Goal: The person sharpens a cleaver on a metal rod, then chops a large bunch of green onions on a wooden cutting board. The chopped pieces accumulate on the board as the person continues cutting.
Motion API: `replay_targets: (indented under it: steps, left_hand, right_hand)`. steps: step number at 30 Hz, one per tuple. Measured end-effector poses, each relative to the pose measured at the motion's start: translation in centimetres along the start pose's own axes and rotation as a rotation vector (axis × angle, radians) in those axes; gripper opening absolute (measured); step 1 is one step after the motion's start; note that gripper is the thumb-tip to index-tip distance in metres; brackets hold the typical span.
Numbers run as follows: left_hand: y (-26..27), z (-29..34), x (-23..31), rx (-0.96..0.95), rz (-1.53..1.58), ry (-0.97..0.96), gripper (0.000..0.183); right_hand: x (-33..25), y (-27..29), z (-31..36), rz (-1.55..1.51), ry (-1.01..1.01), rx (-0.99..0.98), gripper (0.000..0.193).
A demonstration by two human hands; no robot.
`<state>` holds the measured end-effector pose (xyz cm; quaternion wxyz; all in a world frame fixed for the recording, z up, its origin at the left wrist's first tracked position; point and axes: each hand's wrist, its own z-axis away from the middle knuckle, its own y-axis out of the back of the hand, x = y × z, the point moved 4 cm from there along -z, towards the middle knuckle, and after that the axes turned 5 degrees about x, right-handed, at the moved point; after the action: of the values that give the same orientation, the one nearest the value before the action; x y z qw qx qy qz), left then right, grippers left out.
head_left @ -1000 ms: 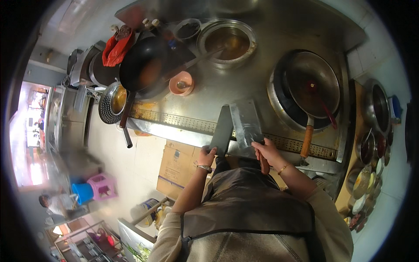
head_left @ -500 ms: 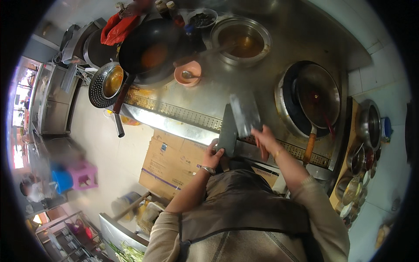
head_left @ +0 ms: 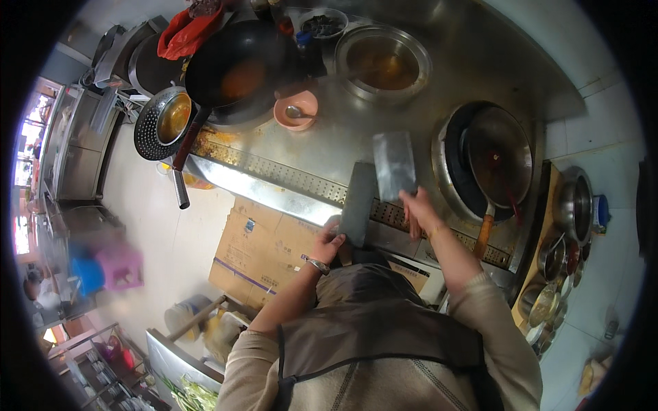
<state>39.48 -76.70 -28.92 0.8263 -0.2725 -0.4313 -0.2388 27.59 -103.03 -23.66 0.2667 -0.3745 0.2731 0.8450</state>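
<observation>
My left hand [head_left: 328, 241] is closed around the lower end of a long grey-green sharpening stone [head_left: 359, 203], which lies across the stove's front edge. In my right hand [head_left: 422, 211] is a cleaver, its broad, scuffed steel blade [head_left: 395, 166] pointing away from me. The blade stands just right of the stone, and whether the two touch I cannot tell. My fingers hide the cleaver's handle.
At the back left sits a black wok [head_left: 240, 65] beside a pink bowl [head_left: 295, 109] with a spoon. A metal pot [head_left: 384, 63] of brownish liquid is at the back. To the right are a wooden-handled pan [head_left: 498, 154] and several seasoning bowls [head_left: 543, 306]. Cardboard [head_left: 257, 250] lies below left.
The cleaver has moved slightly away from me and to the right, and its blade is less blurred. My left hand keeps its hold on the sharpening stone. The whole view has shifted a little.
</observation>
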Motion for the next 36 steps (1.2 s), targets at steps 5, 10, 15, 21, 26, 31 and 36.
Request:
replay_targets:
  steps: [5, 10, 15, 21, 26, 31, 36]
  left_hand:
    - [0.2, 0.1, 0.4, 0.044, -0.176, 0.049, 0.042]
    - [0.1, 0.2, 0.2, 0.01, -0.066, 0.07, 0.043]
    - [0.2, 0.3, -0.1, 0.025, 0.041, 0.078, 0.042]
    - [0.4, 0.0, 0.1, 0.016, -0.065, 0.049, 0.042]
    - [0.3, 0.1, 0.3, 0.016, -0.089, 0.037, 0.043]
    - [0.1, 0.3, 0.5, 0.079, -0.101, 0.109, 0.042]
    - [0.3, 0.0, 0.3, 0.029, -0.097, 0.114, 0.043]
  right_hand:
    - [2.0, 0.7, 5.8, -0.083, -0.053, -0.098, 0.027]
    - [5.0, 0.5, 9.8, 0.127, -0.192, -0.228, 0.037]
    - [-1.2, 1.1, -0.2, -0.191, 0.063, 0.091, 0.02]
    - [3.8, 0.2, 10.6, -0.026, -0.16, -0.404, 0.031]
    - [1.2, 0.4, 2.0, 0.15, -0.11, -0.111, 0.032]
    - [-2.4, 0.6, 0.8, 0.018, 0.054, -0.049, 0.02]
    - [2.1, 0.1, 10.1, 0.067, -0.127, -0.357, 0.036]
